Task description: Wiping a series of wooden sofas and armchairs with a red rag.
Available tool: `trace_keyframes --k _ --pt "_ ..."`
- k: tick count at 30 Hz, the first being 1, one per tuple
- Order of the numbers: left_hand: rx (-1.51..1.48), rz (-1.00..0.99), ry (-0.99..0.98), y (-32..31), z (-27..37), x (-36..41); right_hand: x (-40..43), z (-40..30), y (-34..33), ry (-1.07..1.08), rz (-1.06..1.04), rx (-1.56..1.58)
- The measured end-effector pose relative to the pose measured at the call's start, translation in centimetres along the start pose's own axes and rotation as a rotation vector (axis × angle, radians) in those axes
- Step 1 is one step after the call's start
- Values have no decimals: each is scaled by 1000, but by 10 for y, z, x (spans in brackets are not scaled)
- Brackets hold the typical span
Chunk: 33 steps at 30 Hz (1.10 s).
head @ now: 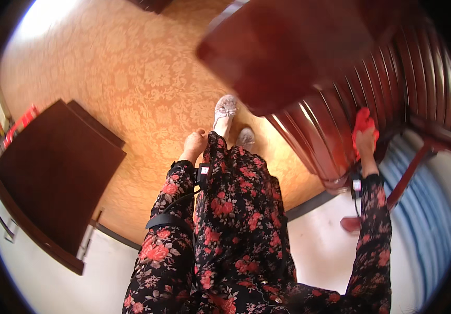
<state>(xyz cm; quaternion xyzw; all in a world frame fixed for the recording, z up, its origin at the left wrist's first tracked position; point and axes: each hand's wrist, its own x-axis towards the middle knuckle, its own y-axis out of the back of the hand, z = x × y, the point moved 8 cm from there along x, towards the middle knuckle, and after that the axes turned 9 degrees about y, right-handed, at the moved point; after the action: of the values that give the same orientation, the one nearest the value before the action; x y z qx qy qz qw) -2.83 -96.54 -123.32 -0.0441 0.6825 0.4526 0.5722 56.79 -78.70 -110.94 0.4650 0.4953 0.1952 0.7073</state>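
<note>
My right hand (pixel 365 142) is shut on a bright red cloth (pixel 363 119), pressed against the slats of a dark red wooden bench (pixel 339 106). The arm reaches out to the right. Beside the front of my floral dress (pixel 241 204) hangs my left hand (pixel 195 143), its fingers curled. Whether those fingers hold anything is hidden. Both wrists carry a small black device with a strap or cable.
A polished wooden table (pixel 288 51) juts in ahead, blurred. On the left stands a dark brown cabinet (pixel 56 168), with red items behind it. Orange patterned flooring (pixel 143 74) meets a pale floor (pixel 319 243) at a dark strip. Blue pleated fabric (pixel 417 196) hangs at right.
</note>
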Motion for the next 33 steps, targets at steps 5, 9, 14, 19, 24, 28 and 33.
trace_keyframes --k 5,9,14,19,24,28,33 --pt "-44 -177 -5 -62 -41 37 14 8 -61 220 81 -104" --pt "-62 -229 -267 -89 -10 88 46 47 -63 736 62 -383" --pt "164 -298 -319 -102 -35 117 37 29 -96 491 -16 -261" --pt "507 -161 -443 -117 -7 102 31 40 -63 395 -3 -305" --pt "738 -10 -486 -150 -25 96 29 15 -77 410 -32 -283" --pt "334 -133 -350 -170 -2 95 29 29 -64 374 -10 -320" --pt "22 -253 -46 -238 -79 99 31 3 -92 439 -44 -282"
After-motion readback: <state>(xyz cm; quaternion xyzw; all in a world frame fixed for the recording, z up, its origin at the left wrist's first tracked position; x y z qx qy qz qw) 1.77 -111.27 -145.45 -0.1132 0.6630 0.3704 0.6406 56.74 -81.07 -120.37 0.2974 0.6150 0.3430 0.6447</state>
